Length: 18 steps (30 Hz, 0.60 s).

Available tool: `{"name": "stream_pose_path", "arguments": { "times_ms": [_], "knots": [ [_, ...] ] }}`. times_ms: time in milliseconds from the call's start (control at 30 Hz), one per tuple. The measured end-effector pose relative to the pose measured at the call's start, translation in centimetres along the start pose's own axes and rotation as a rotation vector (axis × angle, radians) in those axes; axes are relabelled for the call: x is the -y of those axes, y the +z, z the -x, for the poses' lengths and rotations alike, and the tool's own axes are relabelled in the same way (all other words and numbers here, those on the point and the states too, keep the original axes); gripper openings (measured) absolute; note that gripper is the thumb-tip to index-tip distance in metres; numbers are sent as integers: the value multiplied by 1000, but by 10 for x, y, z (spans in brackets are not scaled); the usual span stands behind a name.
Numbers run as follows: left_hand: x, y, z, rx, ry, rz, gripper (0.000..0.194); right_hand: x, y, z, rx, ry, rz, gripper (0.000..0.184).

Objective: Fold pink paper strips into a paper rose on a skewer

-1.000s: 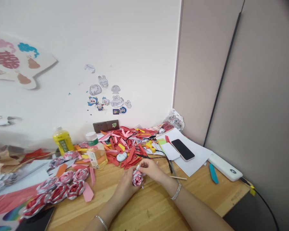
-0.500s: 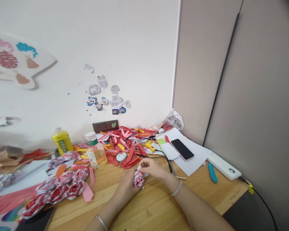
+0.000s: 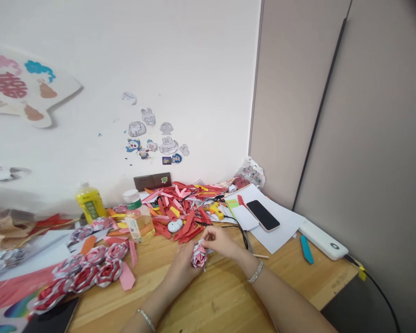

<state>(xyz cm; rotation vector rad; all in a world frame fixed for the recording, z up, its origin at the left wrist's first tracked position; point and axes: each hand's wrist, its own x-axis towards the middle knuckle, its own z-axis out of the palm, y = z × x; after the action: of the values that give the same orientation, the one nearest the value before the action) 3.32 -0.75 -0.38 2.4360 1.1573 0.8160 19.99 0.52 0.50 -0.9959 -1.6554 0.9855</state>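
A pink and white folded paper rose (image 3: 198, 256) is in my left hand (image 3: 184, 264), which wraps round it from the left, just above the wooden table. My right hand (image 3: 217, 241) pinches a pale strip at the rose's upper edge between thumb and forefinger. My left fingers are partly hidden behind the flower. Several finished-looking paper roses (image 3: 85, 279) in red, pink and white lie to the left. A pink paper strip (image 3: 126, 276) rests beside them.
Behind my hands lies a heap of red and pink paper strips (image 3: 190, 222) with a yellow glue gun (image 3: 216, 211). Two bottles, one yellow (image 3: 90, 203) and one clear (image 3: 139, 221), stand at the left. On the right are a phone (image 3: 262, 215), white paper (image 3: 280, 226) and a white power bank (image 3: 324, 240).
The rose has tilted and turned slightly in my left hand. My right hand has shifted a little at its upper edge, still pinching there.
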Motion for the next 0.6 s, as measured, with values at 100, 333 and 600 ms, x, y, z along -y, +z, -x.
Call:
{"name": "stream_pose_path", "arguments": {
  "times_ms": [100, 333, 600],
  "knots": [
    [1, 0, 0, 4, 0, -24, 30, 0, 0, 0, 8, 9, 15, 6],
    [5, 5, 2, 5, -8, -115, 35, -3, 1, 2, 27, 15, 83, 4],
    [4, 2, 4, 2, 21, -184, 26, 5, 1, 2, 38, -60, 150, 4]
  ]
}}
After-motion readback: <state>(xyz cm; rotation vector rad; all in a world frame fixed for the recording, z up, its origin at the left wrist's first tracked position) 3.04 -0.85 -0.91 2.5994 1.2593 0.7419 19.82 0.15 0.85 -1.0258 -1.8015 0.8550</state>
